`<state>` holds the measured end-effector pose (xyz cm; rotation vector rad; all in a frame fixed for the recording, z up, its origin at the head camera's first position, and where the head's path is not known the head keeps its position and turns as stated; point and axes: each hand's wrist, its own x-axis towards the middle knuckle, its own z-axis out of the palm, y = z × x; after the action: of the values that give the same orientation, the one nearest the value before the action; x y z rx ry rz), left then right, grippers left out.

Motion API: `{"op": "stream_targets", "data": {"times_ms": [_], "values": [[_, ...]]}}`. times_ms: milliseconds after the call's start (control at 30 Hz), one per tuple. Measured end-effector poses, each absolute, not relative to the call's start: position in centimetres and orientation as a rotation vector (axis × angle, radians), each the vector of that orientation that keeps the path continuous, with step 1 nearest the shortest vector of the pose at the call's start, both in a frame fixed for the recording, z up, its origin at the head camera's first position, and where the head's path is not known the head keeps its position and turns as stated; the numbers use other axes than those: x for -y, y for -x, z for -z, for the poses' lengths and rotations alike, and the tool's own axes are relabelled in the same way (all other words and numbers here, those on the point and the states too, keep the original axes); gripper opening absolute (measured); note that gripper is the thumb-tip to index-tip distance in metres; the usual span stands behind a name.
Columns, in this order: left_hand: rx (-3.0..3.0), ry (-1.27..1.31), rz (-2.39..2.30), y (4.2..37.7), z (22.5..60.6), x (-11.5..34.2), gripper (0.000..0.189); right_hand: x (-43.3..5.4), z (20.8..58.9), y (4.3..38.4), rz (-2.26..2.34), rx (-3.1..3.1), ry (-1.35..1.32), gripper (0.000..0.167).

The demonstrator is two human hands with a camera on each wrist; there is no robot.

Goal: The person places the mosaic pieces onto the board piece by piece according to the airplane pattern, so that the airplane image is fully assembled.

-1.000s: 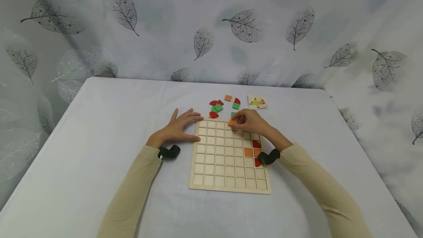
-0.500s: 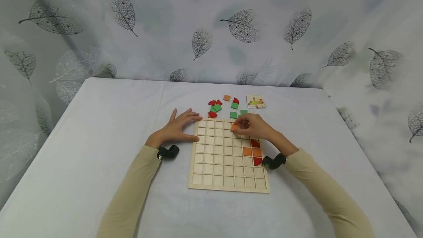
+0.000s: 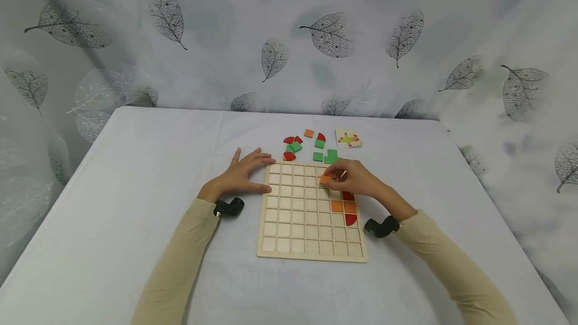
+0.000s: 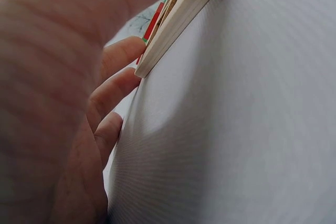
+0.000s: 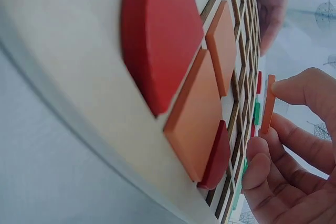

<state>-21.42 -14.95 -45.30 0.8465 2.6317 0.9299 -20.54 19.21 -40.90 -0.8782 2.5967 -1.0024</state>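
Between the thumb and fingers of my right hand (image 3: pixel 354 178) is an orange square tile (image 3: pixel 325 179), held over the upper right part of a wooden grid board (image 3: pixel 289 255). The right wrist view shows this orange tile (image 5: pixel 268 104) on edge in the pinch. My left hand (image 3: pixel 241 173) rests at the board's upper left edge, fingers spread, thumb and fingertips touching the frame (image 4: pixel 173 27). In cells on the board's right side lie two orange squares (image 3: pixel 336 206) and two red quarter-round tiles (image 3: pixel 350 219).
Behind the board lie loose red pieces (image 3: pixel 289 156), several green squares (image 3: pixel 318 156) and one orange square (image 3: pixel 309 133). A small pattern card (image 3: pixel 348 138) lies at the back right. White cloth (image 3: pixel 158 164) covers the table, with a leaf-print curtain (image 3: pixel 217 39) behind.
My right hand has moved right and nearer along the board with the orange tile, uncovering green squares behind it. The left hand stays in place.
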Motion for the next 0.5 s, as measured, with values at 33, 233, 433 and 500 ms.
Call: {"op": "stream_targets", "data": {"times_ms": [33, 233, 433, 500], "values": [[-2.632, -0.846, -0.93, 21.4, 45.3, 15.0, 0.076, -19.3, 40.9, 20.5, 1.003, -2.593, 0.881, 0.021], [-2.632, -0.839, -0.924, 21.5, 45.3, 14.9, 0.076, -19.4, 40.5, 19.9, 0.985, -2.594, 0.869, 0.021], [-2.633, -0.837, -0.923, 21.4, 45.3, 14.8, 0.076, -19.7, 40.4, 19.2, 0.997, -2.573, 0.875, 0.02], [-2.635, -0.837, -0.921, 21.5, 45.4, 14.8, 0.076, -19.9, 40.3, 19.0, 0.996, -2.561, 0.871, 0.02]]}}
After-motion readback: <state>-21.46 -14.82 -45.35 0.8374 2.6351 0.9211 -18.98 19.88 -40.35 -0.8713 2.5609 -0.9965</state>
